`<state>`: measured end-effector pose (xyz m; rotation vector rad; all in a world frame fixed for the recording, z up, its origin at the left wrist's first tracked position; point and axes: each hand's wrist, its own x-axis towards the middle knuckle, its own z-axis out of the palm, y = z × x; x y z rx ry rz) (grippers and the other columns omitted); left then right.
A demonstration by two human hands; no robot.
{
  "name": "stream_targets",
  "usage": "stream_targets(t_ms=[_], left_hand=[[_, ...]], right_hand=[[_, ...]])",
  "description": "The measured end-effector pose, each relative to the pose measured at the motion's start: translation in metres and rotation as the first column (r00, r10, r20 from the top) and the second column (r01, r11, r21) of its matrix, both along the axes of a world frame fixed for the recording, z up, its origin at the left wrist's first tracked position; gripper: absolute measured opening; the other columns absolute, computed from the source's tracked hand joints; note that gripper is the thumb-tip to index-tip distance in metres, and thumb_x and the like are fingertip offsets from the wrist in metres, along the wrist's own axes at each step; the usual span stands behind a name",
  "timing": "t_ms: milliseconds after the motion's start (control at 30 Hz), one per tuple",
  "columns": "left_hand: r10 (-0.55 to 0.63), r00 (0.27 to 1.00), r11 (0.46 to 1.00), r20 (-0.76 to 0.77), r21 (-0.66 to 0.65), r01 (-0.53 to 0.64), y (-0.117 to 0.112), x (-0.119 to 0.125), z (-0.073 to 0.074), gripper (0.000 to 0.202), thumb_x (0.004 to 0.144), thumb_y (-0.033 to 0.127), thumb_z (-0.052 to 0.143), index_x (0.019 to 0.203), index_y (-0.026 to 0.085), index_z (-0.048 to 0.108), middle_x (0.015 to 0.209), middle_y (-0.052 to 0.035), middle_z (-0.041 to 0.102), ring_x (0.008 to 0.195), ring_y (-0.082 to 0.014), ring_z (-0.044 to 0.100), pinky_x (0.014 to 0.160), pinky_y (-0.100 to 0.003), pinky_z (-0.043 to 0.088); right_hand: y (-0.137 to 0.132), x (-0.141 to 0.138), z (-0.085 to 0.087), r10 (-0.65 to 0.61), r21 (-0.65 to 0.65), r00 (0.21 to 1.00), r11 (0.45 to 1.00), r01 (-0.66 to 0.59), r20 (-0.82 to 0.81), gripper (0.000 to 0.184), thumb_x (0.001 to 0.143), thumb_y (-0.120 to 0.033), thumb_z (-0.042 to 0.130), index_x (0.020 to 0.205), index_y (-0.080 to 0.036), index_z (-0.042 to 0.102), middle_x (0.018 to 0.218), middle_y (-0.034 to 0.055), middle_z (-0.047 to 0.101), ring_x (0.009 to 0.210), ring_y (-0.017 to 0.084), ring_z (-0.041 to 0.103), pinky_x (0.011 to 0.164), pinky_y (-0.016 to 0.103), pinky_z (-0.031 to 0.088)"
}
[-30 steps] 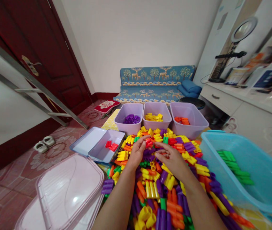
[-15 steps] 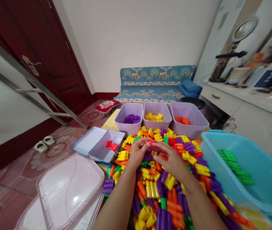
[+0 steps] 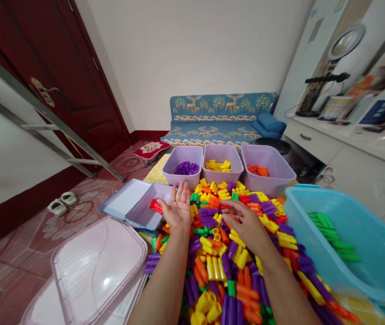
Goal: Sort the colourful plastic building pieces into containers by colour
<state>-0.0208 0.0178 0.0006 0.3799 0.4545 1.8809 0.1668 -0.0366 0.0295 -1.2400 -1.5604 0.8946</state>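
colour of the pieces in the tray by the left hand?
Red pieces, in the head view.

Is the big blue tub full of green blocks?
No, mostly empty. The blue tub holds only a small cluster of green blocks; most of its floor is bare.

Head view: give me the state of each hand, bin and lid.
Left hand: open, palm up, at the tray's edge.
Right hand: fingers curled, over the blocks.
Tray: uncovered, few red blocks.
Blue tub: uncovered, green blocks inside.
Clear lid: off, lying flat.
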Motion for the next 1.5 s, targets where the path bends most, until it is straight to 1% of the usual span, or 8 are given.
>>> stream_targets(t_ms=[133, 267, 400, 533, 733, 933, 1300, 1500], left_hand=[[-0.017, 0.846, 0.999, -0.533, -0.045, -0.008, -0.004, 0.013, 0.001, 0.054, 0.085, 0.053, 0.05, 0.127, 0.019, 0.05, 0.127, -0.0146, 0.059, 0.115, -0.0238, 0.057, 0.096, -0.037, 0.044], [-0.017, 0.321, 0.998, -0.947, 0.004, 0.067, -0.01, 0.025, 0.0, 0.046, 0.081, 0.04, 0.06, 0.122, 0.019, 0.057, 0.118, -0.0118, 0.064, 0.114, -0.0252, 0.057, 0.099, -0.04, 0.041], [0.045, -0.131, 0.999, -0.99, 0.045, 0.002, -0.015, 0.03, -0.002, 0.05, 0.078, 0.04, 0.061, 0.124, 0.021, 0.057, 0.117, -0.0114, 0.061, 0.112, -0.0284, 0.055, 0.099, -0.044, 0.041], [0.057, -0.26, 0.996, -0.964, 0.037, 0.081, -0.018, 0.031, -0.004, 0.051, 0.075, 0.024, 0.059, 0.126, 0.023, 0.056, 0.127, -0.0101, 0.053, 0.118, -0.0268, 0.051, 0.102, -0.041, 0.04], [0.08, -0.205, 0.974, -0.976, 0.034, 0.223, -0.015, 0.031, -0.004, 0.043, 0.068, 0.007, 0.055, 0.107, 0.022, 0.065, 0.116, -0.0055, 0.062, 0.111, -0.0227, 0.054, 0.102, -0.038, 0.04], [0.051, 0.004, 0.978, -0.999, 0.051, 0.201, -0.01, 0.029, -0.007, 0.02, 0.071, 0.008, 0.059, 0.086, 0.018, 0.067, 0.092, -0.0049, 0.067, 0.092, -0.0192, 0.061, 0.088, -0.034, 0.046], [0.056, 0.302, 0.998, -0.952, 0.045, -0.045, -0.006, 0.026, -0.01, 0.016, 0.078, 0.024, 0.06, 0.089, 0.018, 0.07, 0.092, -0.0064, 0.07, 0.089, -0.0207, 0.062, 0.086, -0.035, 0.047], [-0.029, 0.621, 0.987, -0.784, -0.12, -0.105, -0.002, 0.023, -0.008, 0.026, 0.076, 0.033, 0.062, 0.094, 0.015, 0.065, 0.077, -0.0026, 0.064, 0.07, -0.014, 0.058, 0.066, -0.027, 0.05]], right_hand=[[0.003, 0.013, -0.004, -0.115, -0.001, 0.989, 0.993, 0.116, 0.094, 0.033, 0.077, -0.032, 0.057, 0.107, -0.018, 0.064, 0.104, 0.0087, 0.069, 0.088, 0.02, 0.066, 0.079, 0.033, 0.053], [0.003, 0.033, -0.009, -0.187, -0.046, 0.879, 0.972, 0.23, 0.438, 0.032, 0.078, -0.035, 0.057, 0.104, -0.02, 0.066, 0.096, 0.0083, 0.072, 0.084, 0.023, 0.068, 0.076, 0.036, 0.052], [0.002, 0.041, -0.014, -0.095, -0.135, 0.774, 0.964, 0.227, 0.626, 0.034, 0.077, -0.041, 0.059, 0.102, -0.021, 0.068, 0.088, 0.009, 0.073, 0.083, 0.027, 0.068, 0.072, 0.037, 0.05], [0.003, 0.034, -0.019, -0.036, -0.143, 0.878, 0.983, 0.117, 0.477, 0.04, 0.08, -0.036, 0.054, 0.115, -0.019, 0.063, 0.095, 0.0094, 0.071, 0.086, 0.023, 0.067, 0.075, 0.034, 0.051], [0.001, 0.018, -0.015, 0.082, -0.217, 0.994, 0.974, -0.065, 0.073, 0.058, 0.08, -0.031, 0.055, 0.135, -0.018, 0.044, 0.107, 0.0087, 0.066, 0.079, 0.016, 0.066, 0.074, 0.032, 0.053], [0.0, 0.012, -0.011, 0.147, -0.174, 0.988, 0.973, -0.154, -0.052, 0.048, 0.077, -0.027, 0.059, 0.125, -0.019, 0.054, 0.119, 0.0089, 0.062, 0.098, 0.019, 0.063, 0.083, 0.033, 0.052], [0.005, 0.016, -0.02, -0.015, -0.049, 0.967, 0.998, 0.029, 0.255, 0.03, 0.083, -0.031, 0.053, 0.105, -0.017, 0.069, 0.107, 0.01, 0.067, 0.099, 0.022, 0.062, 0.091, 0.039, 0.046], [0.005, 0.019, -0.018, 0.048, -0.019, 0.922, 0.999, -0.044, 0.385, 0.027, 0.085, -0.027, 0.049, 0.096, -0.018, 0.072, 0.104, 0.0093, 0.068, 0.099, 0.022, 0.062, 0.092, 0.038, 0.044]])
